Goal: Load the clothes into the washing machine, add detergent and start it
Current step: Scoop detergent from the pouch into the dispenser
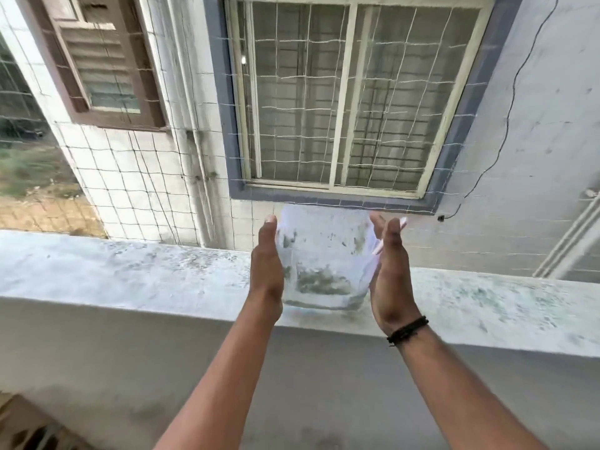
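A translucent plastic tub [321,254], motion-blurred and with greenish grime inside, is at the top of a concrete balcony ledge [130,271]. My left hand [266,264] presses flat against its left side with straight fingers. My right hand [389,271], with a black band on the wrist, presses flat against its right side; a thin white strip, perhaps the tub's handle, shows by its fingers. I cannot tell whether the tub rests on the ledge or hangs just above it. No washing machine, clothes or detergent are in view.
Beyond the ledge is a neighbouring wall with a netted sliding window [350,99], a brown louvred window [100,60] and pipes [194,157]. White pipes [571,241] run at the right. Some brown object [19,427] sits at the bottom left corner.
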Demonstrator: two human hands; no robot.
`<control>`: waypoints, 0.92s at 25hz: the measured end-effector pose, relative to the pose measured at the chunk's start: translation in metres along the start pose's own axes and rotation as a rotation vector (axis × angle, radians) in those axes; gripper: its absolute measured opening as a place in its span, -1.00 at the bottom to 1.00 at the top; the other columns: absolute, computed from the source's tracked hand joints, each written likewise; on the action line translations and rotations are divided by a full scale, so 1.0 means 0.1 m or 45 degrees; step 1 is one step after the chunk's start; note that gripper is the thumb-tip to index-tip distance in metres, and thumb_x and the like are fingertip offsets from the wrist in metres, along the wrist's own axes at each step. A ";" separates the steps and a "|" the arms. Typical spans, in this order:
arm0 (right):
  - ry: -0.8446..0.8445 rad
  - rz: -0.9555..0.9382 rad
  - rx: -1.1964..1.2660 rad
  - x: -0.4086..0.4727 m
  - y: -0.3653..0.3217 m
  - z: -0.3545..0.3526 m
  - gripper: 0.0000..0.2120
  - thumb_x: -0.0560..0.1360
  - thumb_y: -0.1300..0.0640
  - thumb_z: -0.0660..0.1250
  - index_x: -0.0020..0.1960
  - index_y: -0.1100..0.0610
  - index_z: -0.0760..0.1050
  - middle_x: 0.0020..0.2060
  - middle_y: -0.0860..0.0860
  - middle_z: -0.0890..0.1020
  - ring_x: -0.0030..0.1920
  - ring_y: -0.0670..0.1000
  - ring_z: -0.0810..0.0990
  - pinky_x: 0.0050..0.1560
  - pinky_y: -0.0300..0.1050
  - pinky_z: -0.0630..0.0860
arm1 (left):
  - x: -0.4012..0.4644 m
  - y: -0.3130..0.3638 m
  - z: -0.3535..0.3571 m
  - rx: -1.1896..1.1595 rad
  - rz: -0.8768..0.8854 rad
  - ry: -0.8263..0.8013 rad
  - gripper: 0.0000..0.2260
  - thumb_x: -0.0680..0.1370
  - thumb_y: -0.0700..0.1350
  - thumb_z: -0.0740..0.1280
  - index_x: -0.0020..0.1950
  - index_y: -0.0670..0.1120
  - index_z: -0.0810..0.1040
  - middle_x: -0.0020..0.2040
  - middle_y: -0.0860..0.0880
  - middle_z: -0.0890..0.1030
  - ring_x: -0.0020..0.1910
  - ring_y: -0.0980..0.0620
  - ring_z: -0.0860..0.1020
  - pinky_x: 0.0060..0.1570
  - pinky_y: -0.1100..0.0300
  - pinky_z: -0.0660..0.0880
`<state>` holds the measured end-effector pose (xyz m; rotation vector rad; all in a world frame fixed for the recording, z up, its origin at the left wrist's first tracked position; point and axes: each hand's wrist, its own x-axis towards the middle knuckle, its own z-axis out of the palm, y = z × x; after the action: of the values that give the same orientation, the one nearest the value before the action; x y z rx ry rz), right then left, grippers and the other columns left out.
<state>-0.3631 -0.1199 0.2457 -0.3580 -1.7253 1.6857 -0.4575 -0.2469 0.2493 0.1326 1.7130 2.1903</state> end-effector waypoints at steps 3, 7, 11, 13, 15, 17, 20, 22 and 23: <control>-0.002 0.025 0.021 -0.01 0.01 0.04 -0.22 0.50 -0.47 0.09 0.54 0.00 0.31 0.37 -0.32 0.41 0.18 -0.59 0.35 0.50 -0.15 0.18 | -0.02 0.04 -0.04 -0.033 -0.022 0.007 -0.54 0.64 0.26 0.16 0.51 0.17 0.39 0.33 0.21 0.37 0.39 0.13 0.31 0.36 -0.04 0.22; 0.060 -0.012 -0.061 -0.01 -0.07 0.02 -0.05 0.31 -0.61 0.17 0.52 -0.05 0.34 0.33 -0.32 0.47 0.36 -0.39 0.36 0.47 -0.15 0.25 | -0.04 0.15 -0.08 -0.011 0.067 -0.024 -0.66 0.63 0.24 0.22 0.36 0.17 0.49 0.43 0.12 0.49 0.38 0.16 0.40 0.46 -0.01 0.21; 0.137 -0.100 -0.052 -0.03 -0.23 -0.12 -0.07 0.25 -0.65 0.18 0.45 -0.13 0.40 0.38 -0.15 0.51 0.41 -0.16 0.43 0.49 0.16 0.29 | -0.10 0.36 -0.07 0.150 0.488 0.052 -0.46 0.50 0.18 0.25 0.40 -0.03 0.57 0.41 0.04 0.56 0.39 0.17 0.46 0.50 0.11 0.30; 0.169 -0.142 -0.053 -0.06 -0.37 -0.21 -0.08 0.22 -0.67 0.17 0.41 -0.14 0.43 0.30 -0.17 0.57 0.36 -0.18 0.48 0.44 0.17 0.35 | -0.20 0.48 0.03 0.242 0.663 0.021 -0.43 0.52 0.15 0.23 0.46 -0.07 0.51 0.43 0.06 0.52 0.37 0.26 0.43 0.37 0.34 0.31; 0.206 -0.183 -0.063 -0.11 -0.51 -0.32 -0.10 0.24 -0.67 0.16 0.38 -0.14 0.45 0.26 -0.18 0.60 0.33 -0.16 0.51 0.39 0.16 0.39 | -0.28 0.55 0.19 0.258 0.748 -0.069 -0.43 0.53 0.13 0.24 0.50 -0.06 0.48 0.45 0.07 0.51 0.34 0.32 0.44 0.27 0.47 0.30; 0.256 -0.237 -0.089 -0.17 -0.64 -0.48 -0.21 0.34 -0.59 0.17 0.36 -0.10 0.48 0.25 -0.14 0.61 0.32 -0.13 0.53 0.36 0.17 0.43 | -0.35 0.57 0.39 0.250 0.812 -0.168 -0.47 0.57 0.11 0.26 0.50 -0.07 0.48 0.44 0.06 0.52 0.30 0.41 0.45 0.23 0.54 0.32; 0.349 -0.285 -0.145 -0.27 -0.79 -0.79 -0.42 0.43 -0.41 0.13 0.24 -0.08 0.54 0.18 -0.10 0.65 0.25 -0.11 0.57 0.32 0.18 0.47 | -0.46 0.52 0.71 0.218 0.858 -0.254 -0.52 0.61 0.09 0.25 0.49 -0.07 0.49 0.41 0.07 0.55 0.25 0.50 0.45 0.16 0.59 0.34; 0.431 -0.295 -0.166 -0.37 -0.87 -1.10 -0.47 0.46 -0.38 0.13 0.19 -0.07 0.58 0.14 -0.07 0.67 0.22 -0.08 0.59 0.29 0.17 0.49 | -0.60 0.45 0.97 0.181 0.906 -0.287 -0.53 0.59 0.09 0.27 0.46 -0.06 0.53 0.35 0.06 0.60 0.28 0.35 0.51 0.23 0.42 0.43; 0.473 -0.299 -0.181 -0.43 -0.90 -1.28 -0.49 0.48 -0.36 0.13 0.17 -0.06 0.59 0.13 -0.06 0.68 0.22 -0.07 0.59 0.28 0.18 0.49 | -0.69 0.40 1.11 0.170 0.951 -0.296 -0.57 0.60 0.07 0.29 0.42 -0.06 0.56 0.31 0.05 0.63 0.29 0.26 0.55 0.28 0.26 0.48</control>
<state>-0.2272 -0.0596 0.3093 -0.4808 -1.5441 1.2438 -0.3702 -0.1755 0.3262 1.1786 1.8577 2.3859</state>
